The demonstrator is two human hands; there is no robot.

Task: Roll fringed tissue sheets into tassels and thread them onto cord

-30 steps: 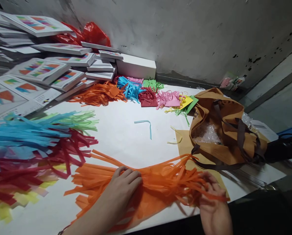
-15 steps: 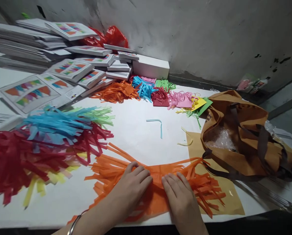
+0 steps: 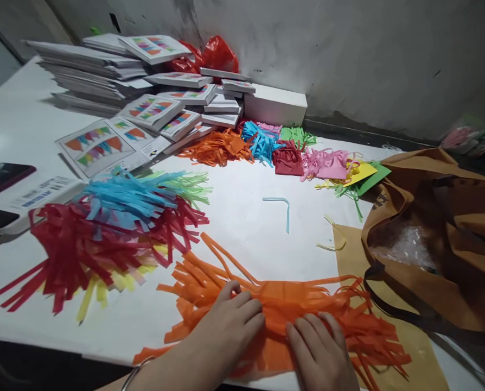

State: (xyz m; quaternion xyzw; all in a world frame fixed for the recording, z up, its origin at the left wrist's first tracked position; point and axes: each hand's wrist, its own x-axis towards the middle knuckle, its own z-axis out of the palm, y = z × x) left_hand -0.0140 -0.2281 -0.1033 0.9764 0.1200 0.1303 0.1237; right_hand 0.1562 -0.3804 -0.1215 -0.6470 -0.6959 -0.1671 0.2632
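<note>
A wide sheet of orange tissue paper with fringed ends (image 3: 283,293) lies along the front of the table. My left hand (image 3: 236,320) is curled over its middle, fingertips pinching a fold of the paper. Right of it, my right hand (image 3: 319,347) has its fingers bent over the same fold. Both thumbs are mostly hidden. The fringe spreads out to the left and right of my hands. To the left lies a pile of fringed tissue paper, with a blue bundle (image 3: 128,198) on top of a dark red one (image 3: 75,250); yellow and light green strips show around them.
Small fringed bundles, among them an orange one (image 3: 222,147) and a pink one (image 3: 327,163), line the back. Printed packs (image 3: 153,111) are stacked at back left beside a white box (image 3: 275,106). A brown bag (image 3: 397,190) stands at right. A phone (image 3: 6,179) lies far left.
The view has swung left, so things appear further right and a phone shows at the left. Both hands stay on the orange paper, their fingers a little more curled over the fold.
</note>
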